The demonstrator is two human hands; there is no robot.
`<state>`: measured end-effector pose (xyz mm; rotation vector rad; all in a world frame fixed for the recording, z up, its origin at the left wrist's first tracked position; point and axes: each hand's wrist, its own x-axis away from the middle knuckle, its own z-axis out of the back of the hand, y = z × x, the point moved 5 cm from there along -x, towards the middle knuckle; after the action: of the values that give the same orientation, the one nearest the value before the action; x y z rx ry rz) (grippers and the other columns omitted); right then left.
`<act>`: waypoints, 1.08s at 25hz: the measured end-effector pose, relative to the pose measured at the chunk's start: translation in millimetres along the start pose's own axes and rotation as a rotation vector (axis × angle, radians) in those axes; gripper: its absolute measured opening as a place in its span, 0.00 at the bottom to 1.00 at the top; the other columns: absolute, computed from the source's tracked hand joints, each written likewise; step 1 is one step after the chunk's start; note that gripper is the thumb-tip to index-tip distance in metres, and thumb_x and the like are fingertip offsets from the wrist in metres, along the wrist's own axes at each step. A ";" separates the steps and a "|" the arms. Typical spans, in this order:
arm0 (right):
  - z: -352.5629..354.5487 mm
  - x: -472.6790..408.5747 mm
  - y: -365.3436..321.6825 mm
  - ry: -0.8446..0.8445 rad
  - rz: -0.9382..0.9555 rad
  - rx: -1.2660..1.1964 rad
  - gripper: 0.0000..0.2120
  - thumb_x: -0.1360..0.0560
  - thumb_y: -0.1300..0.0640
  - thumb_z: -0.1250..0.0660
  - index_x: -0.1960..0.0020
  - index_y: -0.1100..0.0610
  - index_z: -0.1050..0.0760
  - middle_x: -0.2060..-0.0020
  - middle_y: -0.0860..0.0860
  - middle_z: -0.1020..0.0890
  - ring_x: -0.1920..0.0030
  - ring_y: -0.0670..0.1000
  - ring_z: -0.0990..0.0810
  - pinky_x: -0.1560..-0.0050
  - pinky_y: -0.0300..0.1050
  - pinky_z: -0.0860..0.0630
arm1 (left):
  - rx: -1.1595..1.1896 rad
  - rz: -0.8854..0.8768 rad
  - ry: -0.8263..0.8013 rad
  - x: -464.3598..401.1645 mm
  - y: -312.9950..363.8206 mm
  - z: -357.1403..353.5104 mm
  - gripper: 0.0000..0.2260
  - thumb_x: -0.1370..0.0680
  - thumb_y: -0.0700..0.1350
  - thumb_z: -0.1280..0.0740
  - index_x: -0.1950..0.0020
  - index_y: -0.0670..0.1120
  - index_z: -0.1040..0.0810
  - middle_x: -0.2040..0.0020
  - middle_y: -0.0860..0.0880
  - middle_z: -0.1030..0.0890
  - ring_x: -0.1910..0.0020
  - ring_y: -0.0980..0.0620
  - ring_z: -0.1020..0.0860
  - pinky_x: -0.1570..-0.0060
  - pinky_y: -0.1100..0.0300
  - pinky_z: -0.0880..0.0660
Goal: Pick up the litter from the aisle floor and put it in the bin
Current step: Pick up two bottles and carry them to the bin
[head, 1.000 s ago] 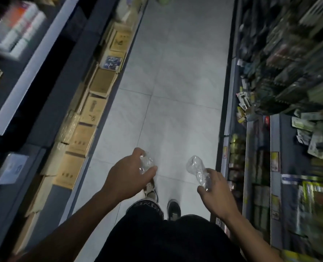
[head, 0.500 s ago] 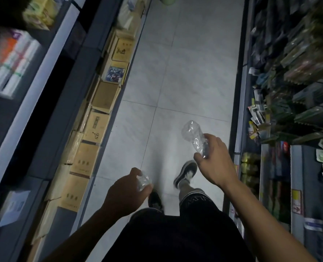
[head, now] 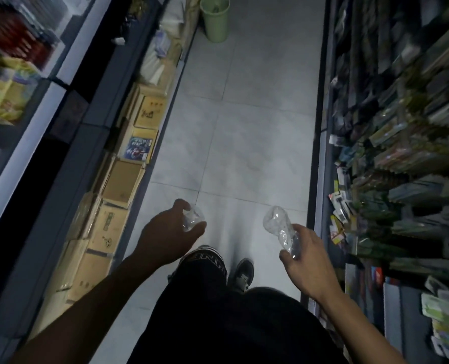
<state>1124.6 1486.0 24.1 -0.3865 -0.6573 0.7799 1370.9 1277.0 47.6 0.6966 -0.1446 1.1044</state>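
My left hand (head: 169, 236) curls round a small clear crumpled wrapper (head: 193, 219). My right hand (head: 306, 261) grips a longer clear crushed bottle (head: 279, 227), whose far end sticks out past the fingers. Below and between the hands, my dark shorts (head: 205, 271) and one shoe (head: 243, 273) stand on the grey tile floor (head: 233, 153). Left of the left hand, cardboard boxes (head: 123, 183) line the shelf foot; right of the right hand, blurred stocked shelves (head: 401, 153). Far ahead of both hands, the green bin (head: 215, 18) stands upright on the floor, beside the left shelving.
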 end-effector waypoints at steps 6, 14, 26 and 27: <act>43.7 -146.6 -45.1 0.045 0.027 -0.028 0.28 0.27 0.55 0.30 0.28 0.53 0.33 0.40 0.52 0.24 0.37 0.55 0.28 0.41 0.49 0.29 | 0.010 0.099 0.022 -98.9 13.4 33.5 0.17 0.24 0.64 0.33 0.44 0.56 0.32 0.59 0.53 0.20 0.60 0.49 0.19 0.57 0.49 0.19; 90.5 -304.1 -113.9 0.096 -0.020 -0.051 0.28 0.28 0.57 0.29 0.30 0.50 0.33 0.42 0.51 0.25 0.39 0.57 0.26 0.42 0.54 0.25 | 0.025 -0.017 -0.013 -283.1 51.0 120.5 0.23 0.25 0.66 0.35 0.39 0.53 0.31 0.55 0.52 0.18 0.58 0.49 0.18 0.58 0.51 0.19; 201.7 -526.5 -90.3 0.161 -0.183 -0.095 0.30 0.28 0.57 0.27 0.28 0.53 0.32 0.38 0.54 0.25 0.37 0.58 0.26 0.39 0.52 0.28 | -0.097 -0.192 -0.006 -582.1 219.5 197.7 0.23 0.23 0.64 0.33 0.36 0.51 0.32 0.60 0.55 0.23 0.63 0.55 0.22 0.64 0.59 0.26; 215.4 -553.7 -97.6 0.153 -0.169 -0.092 0.30 0.28 0.56 0.27 0.28 0.53 0.33 0.38 0.53 0.25 0.37 0.57 0.27 0.40 0.52 0.28 | -0.090 -0.202 -0.015 -595.3 225.8 197.8 0.24 0.23 0.64 0.33 0.35 0.51 0.32 0.60 0.55 0.22 0.63 0.57 0.21 0.65 0.61 0.25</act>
<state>737.6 1024.8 15.7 -0.4634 -0.5755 0.5548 946.1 763.3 41.1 0.6241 -0.1328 0.8941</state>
